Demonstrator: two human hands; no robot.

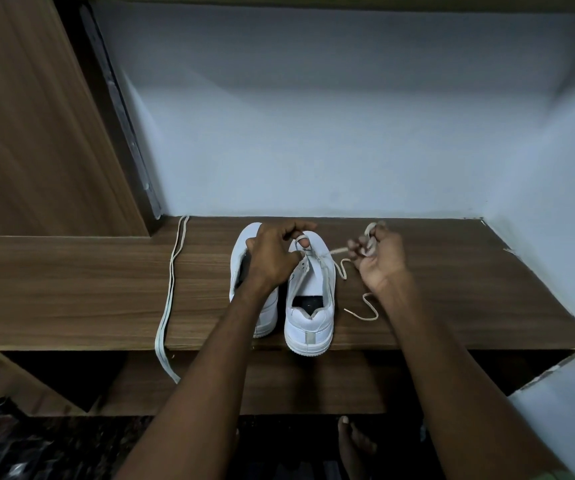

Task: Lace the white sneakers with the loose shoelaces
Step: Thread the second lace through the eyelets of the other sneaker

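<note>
White sneakers stand side by side, heels toward the camera, at centre frame on a brown wooden shelf (71, 289). Left sneaker (244, 258) is partly covered by the left hand (272, 258), which reaches across to the right sneaker (310, 306); its fingers are curled and appear to pinch the tongue or upper eyelet area of that shoe, though the exact contact is hidden. Right hand (379, 258), just right of the shoe, is closed around a bunched length of shoelace (343, 268); that lace runs from the shoe's right eyelet row to the fist, and its free end trails in a loose curve on the shelf lower right of the hand. A second shoelace (171, 289) lies untouched at left of frame, well apart from the shoes, doubled, with its loop hanging over the front edge. Assessment: lacing of the right sneaker is in hand; how many eyelets are threaded cannot be told. Left sneaker appears unlaced. Next move likely calls for drawing the slack through, finding the tip, and feeding it into the next eyelet while the left hand steadies the upper. A bare foot (351, 445) shows at bottom centre.
</note>
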